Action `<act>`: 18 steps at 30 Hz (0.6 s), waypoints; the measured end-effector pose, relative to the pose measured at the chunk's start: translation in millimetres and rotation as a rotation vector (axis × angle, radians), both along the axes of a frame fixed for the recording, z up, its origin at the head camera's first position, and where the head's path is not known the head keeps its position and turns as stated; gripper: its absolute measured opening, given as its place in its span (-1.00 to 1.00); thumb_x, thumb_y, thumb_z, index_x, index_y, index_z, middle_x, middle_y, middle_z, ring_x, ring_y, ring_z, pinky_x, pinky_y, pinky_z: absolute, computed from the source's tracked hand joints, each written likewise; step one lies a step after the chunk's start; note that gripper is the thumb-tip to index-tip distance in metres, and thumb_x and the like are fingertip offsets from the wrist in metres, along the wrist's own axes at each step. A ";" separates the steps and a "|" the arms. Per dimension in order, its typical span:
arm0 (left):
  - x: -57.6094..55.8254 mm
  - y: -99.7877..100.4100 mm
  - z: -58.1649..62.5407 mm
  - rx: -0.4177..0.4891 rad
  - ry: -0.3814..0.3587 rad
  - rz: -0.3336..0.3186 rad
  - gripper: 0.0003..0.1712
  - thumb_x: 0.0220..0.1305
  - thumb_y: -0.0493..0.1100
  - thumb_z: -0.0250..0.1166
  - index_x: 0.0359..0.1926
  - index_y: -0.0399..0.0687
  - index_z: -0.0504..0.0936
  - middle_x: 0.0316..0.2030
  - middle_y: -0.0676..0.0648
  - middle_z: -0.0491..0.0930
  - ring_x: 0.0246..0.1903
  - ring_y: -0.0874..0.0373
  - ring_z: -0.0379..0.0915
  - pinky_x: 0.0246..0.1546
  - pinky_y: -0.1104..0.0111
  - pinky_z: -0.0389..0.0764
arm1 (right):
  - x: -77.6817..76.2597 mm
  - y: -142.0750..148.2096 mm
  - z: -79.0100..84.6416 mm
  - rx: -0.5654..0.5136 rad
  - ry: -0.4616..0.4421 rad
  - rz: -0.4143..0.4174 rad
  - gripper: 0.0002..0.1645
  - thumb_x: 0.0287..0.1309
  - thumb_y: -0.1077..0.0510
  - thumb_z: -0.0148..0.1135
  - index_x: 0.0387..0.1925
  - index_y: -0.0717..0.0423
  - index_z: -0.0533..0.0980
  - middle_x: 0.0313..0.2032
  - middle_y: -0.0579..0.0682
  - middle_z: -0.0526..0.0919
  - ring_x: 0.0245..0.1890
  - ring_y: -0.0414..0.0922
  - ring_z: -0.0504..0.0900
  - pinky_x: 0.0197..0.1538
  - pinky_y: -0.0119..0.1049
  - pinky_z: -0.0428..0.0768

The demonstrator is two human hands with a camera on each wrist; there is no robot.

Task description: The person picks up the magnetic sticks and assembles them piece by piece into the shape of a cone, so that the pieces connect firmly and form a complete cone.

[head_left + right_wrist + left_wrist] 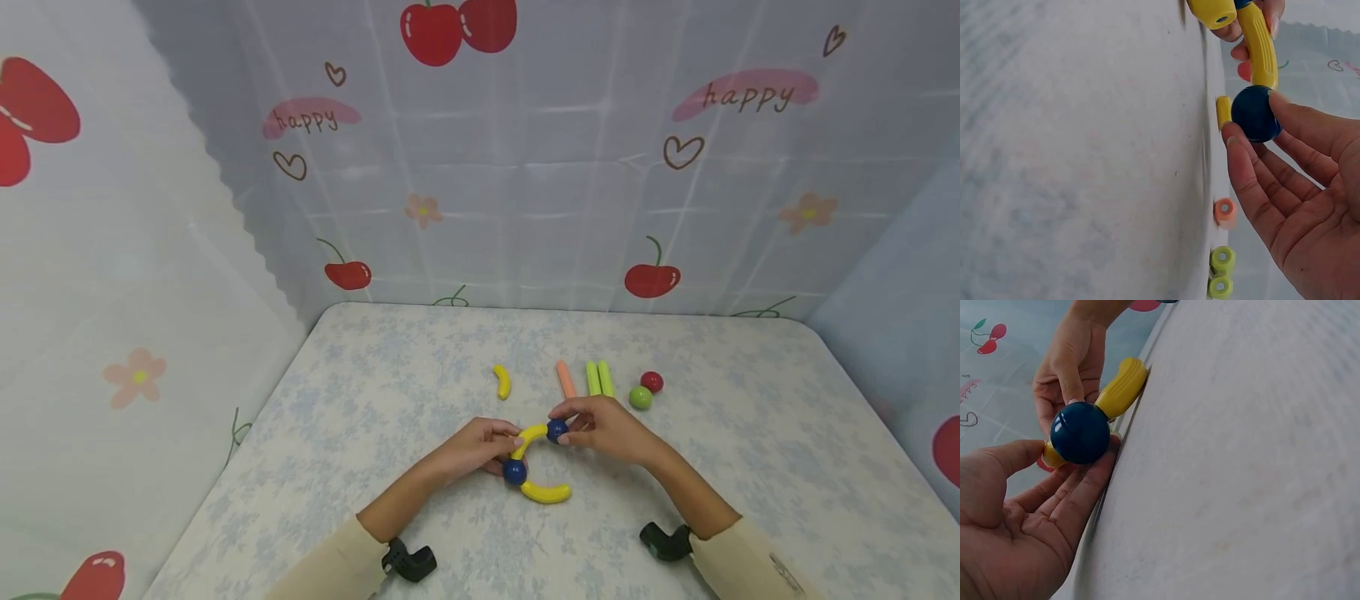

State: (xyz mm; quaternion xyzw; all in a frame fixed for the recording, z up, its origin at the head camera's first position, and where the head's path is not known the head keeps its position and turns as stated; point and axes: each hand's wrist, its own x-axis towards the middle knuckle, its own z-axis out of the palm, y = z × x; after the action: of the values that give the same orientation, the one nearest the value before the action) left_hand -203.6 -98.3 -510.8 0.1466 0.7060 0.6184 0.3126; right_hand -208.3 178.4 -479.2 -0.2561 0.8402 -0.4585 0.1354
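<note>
Pinching the upper yellow curve (535,432) in the left grip (474,448), near its joint with the lower blue ball (515,472), with the thumb on the yellow and the fingers wrapped behind. Grasping the upper blue ball (557,430) in the right grip (606,429), between thumb and fingertips, at the other end of that same curve. Joined in an open C: upper blue ball, upper yellow curve, lower blue ball, then a second yellow curve (546,492) pointing back toward the right, with a free end and no grip upon it. Held in front of the person, over the near-middle part of the table (465,550). Hard to tell about any contact between the second curve and the tabletop. Lying farther back on the table, from left to right: a loose yellow curve (503,382), well apart from the sticks; a coral stick (566,379); two light green sticks (600,377), side by side; then a green ball (641,397) and, just behind and to the right of it, a red ball (652,382). Strapped near the cuffs of the beige sleeves (330,562), small black wrist cameras (411,562). Hanging behind the table, a pale curtain (525,167) printed with cherries, hearts, flowers and the word "happy".
</note>
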 end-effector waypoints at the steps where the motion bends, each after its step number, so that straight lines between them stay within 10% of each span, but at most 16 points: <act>1: 0.0 0.0 0.1 -0.001 0.002 0.004 -0.66 0.51 -0.10 0.22 0.09 -0.27 0.66 -0.24 -0.15 0.76 -0.23 0.11 0.72 -0.22 0.25 0.73 | -1.2 -1.4 0.6 0.003 -0.004 0.003 -0.62 0.22 0.22 0.44 0.07 0.22 0.64 -0.04 0.04 0.72 -0.18 -0.04 0.71 -0.23 -0.34 0.69; 18: -2.9 -2.7 -3.6 -0.040 0.124 0.028 -0.56 0.44 -0.05 0.30 0.21 -0.19 0.64 -0.36 -0.08 0.73 -0.55 0.18 0.62 -0.47 0.38 0.66 | -17.7 -21.1 0.4 0.052 0.037 0.093 -0.68 0.21 0.23 0.44 0.00 0.20 0.66 -0.09 0.00 0.74 -0.18 -0.12 0.71 -0.11 -0.32 0.69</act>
State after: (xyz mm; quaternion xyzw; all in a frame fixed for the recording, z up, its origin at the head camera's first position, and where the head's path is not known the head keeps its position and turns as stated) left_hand -206.5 -101.0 -514.4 0.1686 0.7383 0.5980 0.2625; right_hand -226.0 157.3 -478.8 -0.2995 0.8413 -0.4252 0.1475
